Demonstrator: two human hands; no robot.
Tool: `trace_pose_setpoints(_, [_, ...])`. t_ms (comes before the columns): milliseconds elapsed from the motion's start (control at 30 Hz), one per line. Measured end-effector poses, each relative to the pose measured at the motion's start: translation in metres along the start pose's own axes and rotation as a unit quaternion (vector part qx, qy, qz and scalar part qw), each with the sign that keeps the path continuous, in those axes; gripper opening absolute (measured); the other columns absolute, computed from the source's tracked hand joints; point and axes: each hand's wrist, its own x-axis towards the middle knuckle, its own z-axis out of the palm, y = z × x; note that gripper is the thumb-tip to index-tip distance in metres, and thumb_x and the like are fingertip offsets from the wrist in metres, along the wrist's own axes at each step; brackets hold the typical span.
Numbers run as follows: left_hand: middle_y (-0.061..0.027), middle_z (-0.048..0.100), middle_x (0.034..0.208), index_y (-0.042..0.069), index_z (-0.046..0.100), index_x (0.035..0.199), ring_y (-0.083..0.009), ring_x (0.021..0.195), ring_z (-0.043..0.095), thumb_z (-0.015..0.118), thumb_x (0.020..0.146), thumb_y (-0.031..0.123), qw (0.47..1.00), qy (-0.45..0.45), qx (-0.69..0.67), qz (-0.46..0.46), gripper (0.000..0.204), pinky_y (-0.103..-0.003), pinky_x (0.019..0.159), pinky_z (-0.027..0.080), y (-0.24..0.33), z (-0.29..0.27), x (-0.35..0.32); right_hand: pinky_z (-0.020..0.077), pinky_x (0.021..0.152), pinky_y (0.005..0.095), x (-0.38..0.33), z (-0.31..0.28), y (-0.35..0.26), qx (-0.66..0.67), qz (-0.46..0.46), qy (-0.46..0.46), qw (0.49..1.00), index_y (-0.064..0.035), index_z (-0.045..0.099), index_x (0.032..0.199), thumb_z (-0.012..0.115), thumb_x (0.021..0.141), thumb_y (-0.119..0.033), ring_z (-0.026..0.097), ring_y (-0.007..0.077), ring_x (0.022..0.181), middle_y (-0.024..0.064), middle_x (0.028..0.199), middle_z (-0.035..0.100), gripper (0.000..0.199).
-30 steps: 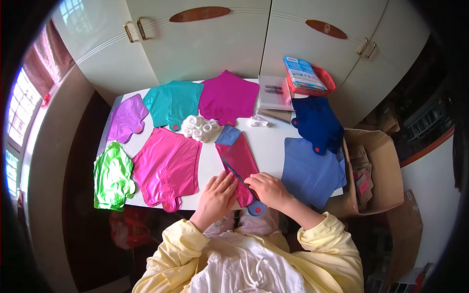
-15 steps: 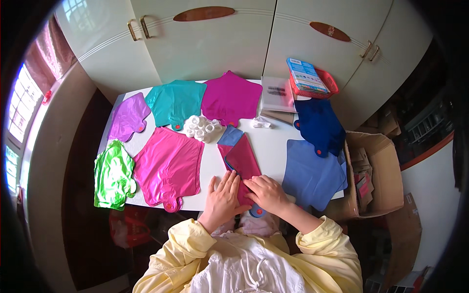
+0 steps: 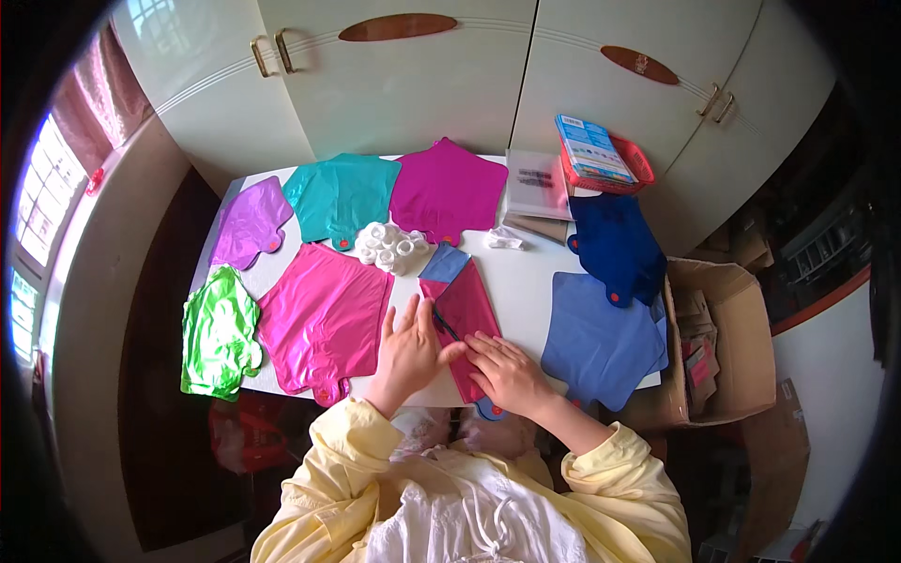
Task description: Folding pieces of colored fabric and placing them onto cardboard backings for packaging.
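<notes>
A folded flat foil balloon [image 3: 472,298], raspberry red with blue at its far end, lies lengthwise on the white table [image 3: 519,281] before me. A dark line runs along its fold, and a blue rounded tab shows at the near edge. My left hand [image 3: 411,349] is open over its left side, fingers spread and thumb out toward the right hand; whether it touches the foil I cannot tell. My right hand [image 3: 511,375] lies with fingers stretched on the balloon's near right part. Left of it rests a pink foil balloon [image 3: 328,314], to the right a blue one [image 3: 601,328].
Around the table lie green [image 3: 219,333], purple [image 3: 249,220], teal [image 3: 340,197], magenta [image 3: 449,192] and navy [image 3: 617,242] balloons. Several white rolls [image 3: 389,247] sit beyond my left hand. A red basket [image 3: 631,161] stands at the back right, a cardboard box [image 3: 732,338] beside the table.
My left hand has lifted and shifted forward and left off the fold, its fingers spreading. My right hand has stayed near the same spot and flattened slightly.
</notes>
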Motion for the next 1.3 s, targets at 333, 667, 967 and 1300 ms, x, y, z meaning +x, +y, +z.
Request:
trace_pose_setpoints(333, [-0.0171,0.050,0.133,-0.005,0.035,0.135,-0.0323,0.137,0.030,0.050,0.091,0.048,0.996,-0.016,-0.050,-0.073,0.071,-0.050,0.109,0.023,-0.020,0.010,0.041,0.0401,0.102,0.0398,0.000,0.000,-0.001,0.010,0.004,0.008,1.000,-0.0024,0.060,0.109,0.061,0.085,-0.016,0.052,0.0272,0.120,0.0125,0.124,0.057,0.028])
trace_pose_setpoints(667, [-0.0222,0.050,0.106,-0.010,0.023,0.138,-0.0290,0.089,0.051,0.077,0.070,0.024,0.894,0.075,-0.396,-0.196,0.093,-0.037,0.082,0.045,-0.014,0.023,0.046,0.0417,0.099,0.0414,0.001,0.006,0.000,0.003,0.000,0.009,1.000,-0.0016,0.057,0.104,0.057,0.080,-0.009,0.051,0.0309,0.117,0.0138,0.121,0.055,0.025])
trace_pose_setpoints(967, [-0.0226,0.050,0.118,0.001,0.025,0.143,-0.0361,0.110,0.050,0.072,0.074,0.022,0.988,0.129,0.031,-0.077,0.086,-0.044,0.095,0.039,0.011,0.004,0.037,0.0419,0.098,0.0416,0.002,0.003,0.000,0.000,-0.007,0.023,1.000,-0.0002,0.057,0.102,0.056,0.081,-0.008,0.052,0.0323,0.115,0.0166,0.118,0.056,0.023])
trace_pose_setpoints(1300, [-0.0081,0.033,0.149,0.015,0.037,0.143,-0.0296,0.141,0.020,0.029,0.098,0.045,0.970,-0.171,-0.064,0.159,0.055,-0.044,0.114,0.015,0.022,0.009,0.042,0.0390,0.102,0.0451,-0.003,0.010,0.000,0.021,0.021,-0.012,0.999,0.0021,0.058,0.108,0.051,0.084,-0.011,0.052,0.0368,0.115,0.0227,0.116,0.058,0.028])
